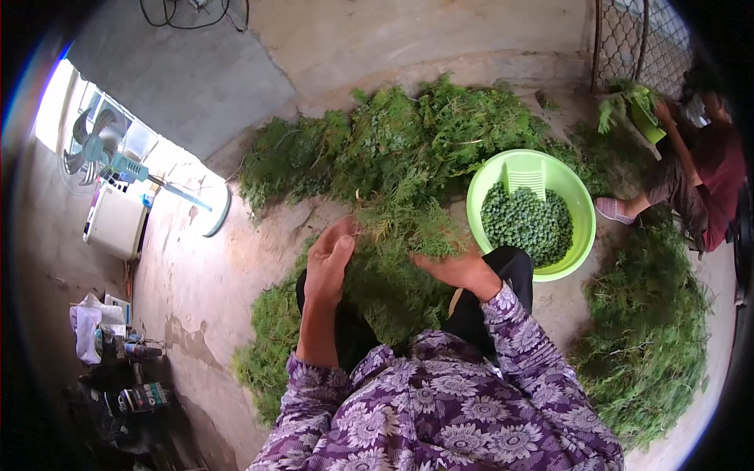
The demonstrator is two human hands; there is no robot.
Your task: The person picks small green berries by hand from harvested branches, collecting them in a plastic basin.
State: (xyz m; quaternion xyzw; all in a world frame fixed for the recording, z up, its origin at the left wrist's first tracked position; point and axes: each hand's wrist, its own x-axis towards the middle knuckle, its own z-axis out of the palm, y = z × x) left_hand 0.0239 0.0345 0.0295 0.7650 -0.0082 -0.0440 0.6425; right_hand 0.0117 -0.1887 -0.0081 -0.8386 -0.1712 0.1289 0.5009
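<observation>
Head view: leafy sprigs handled over a concrete floor [204,267].
Large heaps of cut greenery [393,141] covered the floor ahead, with a further heap [652,353] at right. A green basin [577,196] of small green pods [526,224] stood just beside the right knee. Both grips were closed on one bunch of sprigs [408,224] above the lap. The left hand [330,263] clasped its left side and the right hand [459,271] its underside.
</observation>
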